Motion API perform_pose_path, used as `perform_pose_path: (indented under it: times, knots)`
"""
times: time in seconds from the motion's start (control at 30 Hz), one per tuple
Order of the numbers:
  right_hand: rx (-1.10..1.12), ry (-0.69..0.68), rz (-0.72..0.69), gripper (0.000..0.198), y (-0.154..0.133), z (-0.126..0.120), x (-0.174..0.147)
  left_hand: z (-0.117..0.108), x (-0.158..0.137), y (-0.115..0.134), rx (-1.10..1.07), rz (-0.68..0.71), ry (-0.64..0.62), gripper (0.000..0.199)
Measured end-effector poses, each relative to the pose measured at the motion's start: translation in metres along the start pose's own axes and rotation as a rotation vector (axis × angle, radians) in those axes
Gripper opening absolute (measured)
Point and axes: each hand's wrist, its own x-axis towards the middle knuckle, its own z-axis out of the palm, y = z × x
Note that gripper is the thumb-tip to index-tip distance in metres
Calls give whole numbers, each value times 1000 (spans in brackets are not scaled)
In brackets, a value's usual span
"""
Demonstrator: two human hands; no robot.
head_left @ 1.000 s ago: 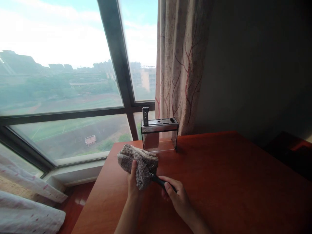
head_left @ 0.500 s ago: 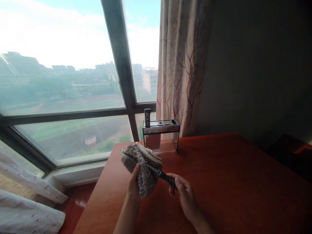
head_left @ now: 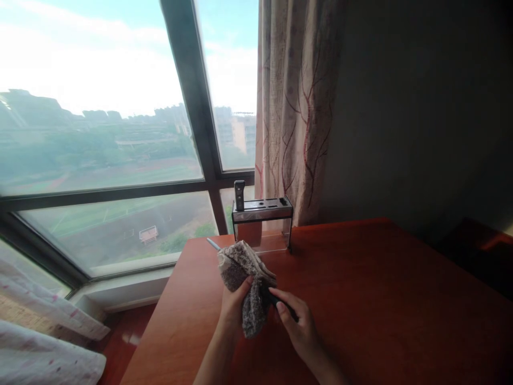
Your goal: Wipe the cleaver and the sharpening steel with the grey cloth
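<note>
Cloth (head_left: 236,270), fluffy and grey, is bunched in our left hand (head_left: 235,306) around a slim rod (head_left: 212,244); our right hand (head_left: 297,320) clasps the rod's black handle (head_left: 273,299).

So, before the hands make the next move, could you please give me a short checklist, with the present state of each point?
1. Right hand grips the tool's black handle: ok.
2. Left hand holds the grey cloth against the tool, thumb on top: ok.
3. Tool's tip visible beyond the cloth: ok, it sticks out at the far end.
4. Tool's shaft clean under the cloth: cannot tell, it is covered.
5. Left fingers kept off the shaft: cannot tell, the cloth hides them.
6. Stand upright on the table: ok.
</note>
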Motion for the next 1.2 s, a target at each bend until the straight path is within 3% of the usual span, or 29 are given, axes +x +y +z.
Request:
perform_pose_path:
  times: [0.23, 0.33, 0.5, 0.6, 0.77, 0.9, 1.0, 1.2]
  knots:
    - [477, -51, 399, 62, 1, 3, 7, -3, -2, -1, 61, 59, -41, 51]
    - [495, -49, 434, 63, 1, 1, 8, 1, -5, -5, 78, 101, -56, 45]
    - [214, -46, 215, 55, 1, 0, 8, 1, -4, -4, 66, 128, -24, 44]
    - [-4, -68, 1, 41, -2, -5, 8, -3, 0, -2, 66, 136, -24, 47]
    - [-323, -225, -341, 35, -16, -20, 16, 0, -1, 1, 46, 82, -64, 49]
    - [-432, -270, -418, 35, -29, -24, 24, 3, -5, 4, -4, 70, -68, 49]
    - [-262, -224, -252, 35, -33, -15, 24, 0, -3, 5, -26, 48, -52, 46]
    - [276, -134, 406, 62, -29, 6, 20, -5, -1, 1, -17, 82, -22, 40]
